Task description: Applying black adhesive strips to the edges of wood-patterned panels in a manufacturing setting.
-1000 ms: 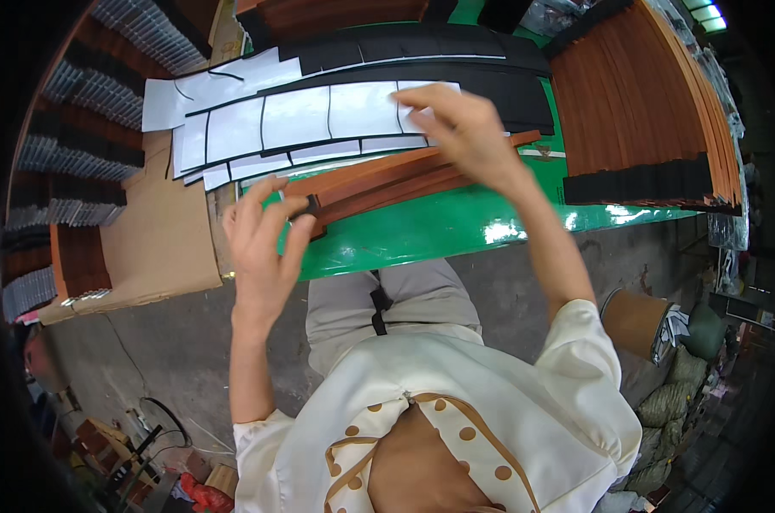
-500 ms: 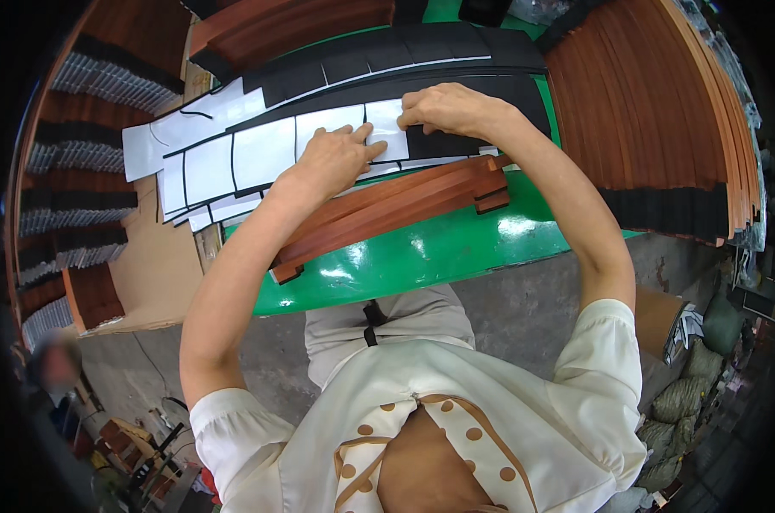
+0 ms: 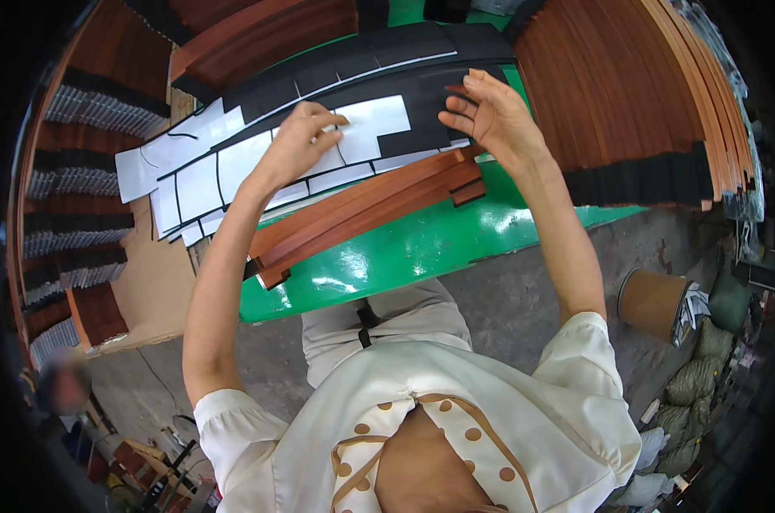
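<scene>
White-faced rectangular pieces (image 3: 242, 160) with black edges lie in an overlapping row over a dark strip. My left hand (image 3: 298, 141) hovers at or just touches this row, its fingers bent and thumb apart; whether the fingertips press on the sheet cannot be told. Towards the row's right end a white piece (image 3: 379, 115) has a stepped lower corner. Raised over the black sheet (image 3: 426, 124), my right hand (image 3: 499, 120) is turned palm inwards with its fingers apart, and no held thing shows.
Reddish-brown wooden bars (image 3: 362, 205) lie along the front of the green table (image 3: 362, 265). A tall stack of brown slats (image 3: 610, 94) with black ends borders the right side. More stacked pieces (image 3: 80, 111) fill the left. A round brown drum (image 3: 652, 305) stands on the floor.
My right hand has lifted off the white piece's right end, moved right and opened. My left hand has drawn back leftwards with its fingers more bent. The whole view has shifted slightly.
</scene>
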Action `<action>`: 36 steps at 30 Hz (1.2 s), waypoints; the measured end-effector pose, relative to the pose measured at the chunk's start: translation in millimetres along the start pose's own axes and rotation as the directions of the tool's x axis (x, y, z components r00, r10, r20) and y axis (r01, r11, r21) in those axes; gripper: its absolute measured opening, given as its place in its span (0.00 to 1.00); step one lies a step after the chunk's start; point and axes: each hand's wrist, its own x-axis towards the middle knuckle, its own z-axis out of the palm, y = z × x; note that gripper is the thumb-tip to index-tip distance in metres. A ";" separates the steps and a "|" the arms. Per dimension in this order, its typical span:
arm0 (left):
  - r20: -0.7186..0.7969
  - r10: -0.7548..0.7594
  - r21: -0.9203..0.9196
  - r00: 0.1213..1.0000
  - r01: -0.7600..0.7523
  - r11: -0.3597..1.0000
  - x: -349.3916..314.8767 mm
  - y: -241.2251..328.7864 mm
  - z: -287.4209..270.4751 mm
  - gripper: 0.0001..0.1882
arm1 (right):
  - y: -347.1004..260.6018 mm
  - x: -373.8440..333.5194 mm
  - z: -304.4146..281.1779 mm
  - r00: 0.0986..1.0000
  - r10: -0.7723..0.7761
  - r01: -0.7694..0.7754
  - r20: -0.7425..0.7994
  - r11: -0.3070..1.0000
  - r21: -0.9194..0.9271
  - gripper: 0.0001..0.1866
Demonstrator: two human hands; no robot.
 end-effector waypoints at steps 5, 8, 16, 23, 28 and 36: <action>-0.278 0.090 -0.032 0.956 -0.103 0.994 -24.8 73.8 -0.1 0.10 | 13.8 -55.0 0.1 0.997 0.002 0.007 -0.077 0.993 0.115 0.06; -0.381 0.313 0.019 0.870 -0.331 0.943 -46.8 121.1 30.6 0.21 | 29.0 -82.3 4.7 0.994 0.056 -0.038 -0.090 0.982 0.183 0.06; -0.501 0.555 0.260 0.664 -0.497 0.828 -66.8 138.3 73.7 0.17 | 42.3 -133.9 1.5 0.990 0.136 -0.129 -0.029 0.978 0.165 0.11; -0.522 0.566 0.308 0.638 -0.478 0.823 -68.2 140.3 97.5 0.17 | 34.1 -156.0 -5.2 0.921 -0.192 0.100 -0.340 0.958 -0.270 0.19; -0.464 0.485 0.156 0.742 -0.470 0.869 -64.6 149.1 101.7 0.16 | 25.1 -149.4 -17.9 0.705 -0.497 0.494 0.506 -0.167 -0.853 0.20; -0.484 0.256 0.101 0.837 -0.237 0.966 -34.6 139.1 101.4 0.26 | -1.8 -99.0 -44.0 0.716 -0.476 0.477 0.510 -0.200 -0.856 0.15</action>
